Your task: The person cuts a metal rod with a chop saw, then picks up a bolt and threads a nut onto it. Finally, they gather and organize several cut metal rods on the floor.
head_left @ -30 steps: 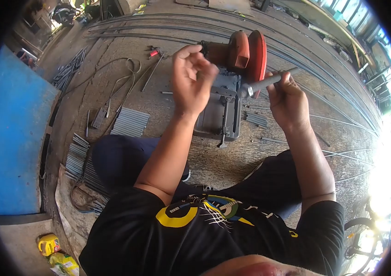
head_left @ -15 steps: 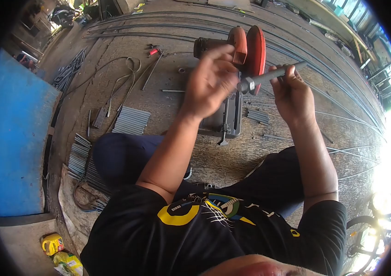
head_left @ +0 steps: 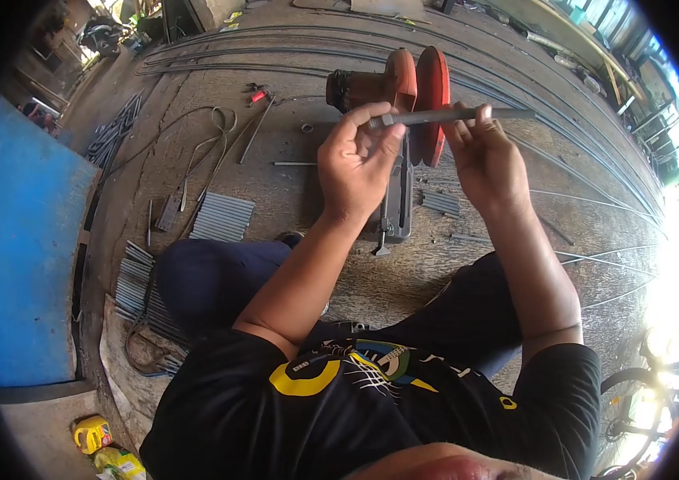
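Note:
A grey threaded rod (head_left: 435,117) lies level between both hands, in front of a red cut-off saw (head_left: 400,80) with a red disc guard. On the rod's left end is a nut (head_left: 387,121). My left hand (head_left: 358,160) has its thumb and fingers closed round the rod at the nut. Further right, my right hand (head_left: 489,156) pinches the rod between thumb and fingers, and its tip sticks out past them. The saw's dark base (head_left: 413,212) is partly hidden behind my left hand.
Cut rods (head_left: 222,218) lie in a row at the left, with more rods (head_left: 135,280) beside my knee. Long bars (head_left: 275,50) cross the floor behind the saw. A blue panel (head_left: 23,248) stands at far left, a yellow container (head_left: 92,434) below it.
The rod has turned from slanted to nearly level. My left hand has moved from an open, blurred pose beside the nut to closing on that end.

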`<state>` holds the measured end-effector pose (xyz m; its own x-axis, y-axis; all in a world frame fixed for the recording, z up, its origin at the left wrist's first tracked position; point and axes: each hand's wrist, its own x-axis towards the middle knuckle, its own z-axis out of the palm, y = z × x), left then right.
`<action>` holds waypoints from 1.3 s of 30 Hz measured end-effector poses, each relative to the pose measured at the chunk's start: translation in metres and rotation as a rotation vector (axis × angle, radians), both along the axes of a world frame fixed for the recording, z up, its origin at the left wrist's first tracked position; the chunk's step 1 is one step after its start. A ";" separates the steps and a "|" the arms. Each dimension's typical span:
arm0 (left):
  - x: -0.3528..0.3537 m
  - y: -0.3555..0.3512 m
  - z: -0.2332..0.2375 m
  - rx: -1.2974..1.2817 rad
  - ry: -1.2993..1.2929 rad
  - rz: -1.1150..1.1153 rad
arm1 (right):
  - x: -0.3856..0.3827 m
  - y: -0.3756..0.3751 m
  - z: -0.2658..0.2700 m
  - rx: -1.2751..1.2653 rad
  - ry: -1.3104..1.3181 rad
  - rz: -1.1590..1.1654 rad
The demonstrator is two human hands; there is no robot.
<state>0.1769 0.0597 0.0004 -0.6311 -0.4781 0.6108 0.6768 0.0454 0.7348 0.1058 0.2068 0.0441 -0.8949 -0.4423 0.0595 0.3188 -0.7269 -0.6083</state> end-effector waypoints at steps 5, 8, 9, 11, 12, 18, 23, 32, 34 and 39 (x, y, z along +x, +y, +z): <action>-0.001 -0.026 -0.003 -0.077 -0.413 -0.016 | -0.008 0.000 -0.005 0.048 0.045 0.009; 0.000 -0.024 -0.006 0.256 -0.380 -0.282 | -0.016 0.003 -0.002 0.060 0.158 0.003; -0.005 -0.018 -0.008 0.137 -0.210 -0.224 | -0.018 0.005 -0.001 0.084 0.192 -0.015; -0.006 -0.006 -0.003 -0.102 -0.079 -0.064 | -0.019 0.004 0.001 0.086 0.181 -0.043; -0.005 -0.003 -0.001 -0.335 0.057 0.106 | -0.018 0.003 0.001 0.091 0.171 -0.062; -0.013 -0.027 -0.031 0.253 -0.318 -0.444 | -0.008 -0.004 0.004 0.201 0.263 -0.146; -0.015 -0.008 -0.035 -0.066 -0.045 -0.183 | -0.010 -0.002 0.006 0.190 0.277 -0.186; -0.018 0.003 -0.041 0.118 -0.121 -0.416 | -0.009 0.000 0.005 0.254 0.478 -0.243; -0.019 0.008 -0.044 0.133 -0.144 -0.356 | -0.006 0.000 0.006 0.284 0.445 -0.249; -0.021 0.009 -0.066 0.596 -0.218 -0.761 | -0.001 0.001 0.004 0.375 0.588 -0.277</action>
<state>0.1560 0.0691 -0.0660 -0.9676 -0.0898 0.2358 0.2190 -0.7630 0.6082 0.1048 0.2074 0.0483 -0.8437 -0.2901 0.4517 -0.2995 -0.4438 -0.8446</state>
